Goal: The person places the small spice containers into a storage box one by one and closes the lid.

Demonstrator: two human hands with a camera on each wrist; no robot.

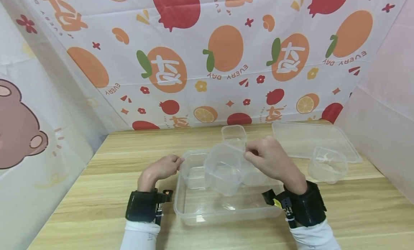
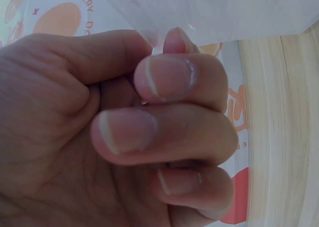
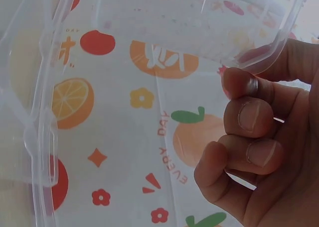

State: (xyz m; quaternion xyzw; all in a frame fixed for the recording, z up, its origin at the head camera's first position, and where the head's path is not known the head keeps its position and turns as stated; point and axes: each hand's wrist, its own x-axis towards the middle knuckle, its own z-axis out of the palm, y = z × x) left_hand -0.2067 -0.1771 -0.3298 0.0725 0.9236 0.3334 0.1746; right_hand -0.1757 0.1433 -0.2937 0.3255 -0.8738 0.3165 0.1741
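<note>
A large clear plastic box (image 1: 226,216) sits on the table with several small clear containers in or over it. My left hand (image 1: 164,167) pinches the near-left rim corner of a small clear container (image 1: 195,176) at the box's left side; in the left wrist view, thumb and index finger meet at a translucent plastic edge (image 2: 239,18). My right hand (image 1: 270,158) pinches the rim of another clear container (image 1: 223,171), tilted over the middle of the box. Its rim corner shows between thumb and index finger in the right wrist view. A further container (image 1: 253,176) is partly hidden behind it.
Behind the box stands a small clear container (image 1: 233,133). To the right, another clear container (image 1: 328,167) stands by a large flat clear lid (image 1: 310,138). A fruit-printed cloth (image 1: 226,81) hangs along the table's back edge.
</note>
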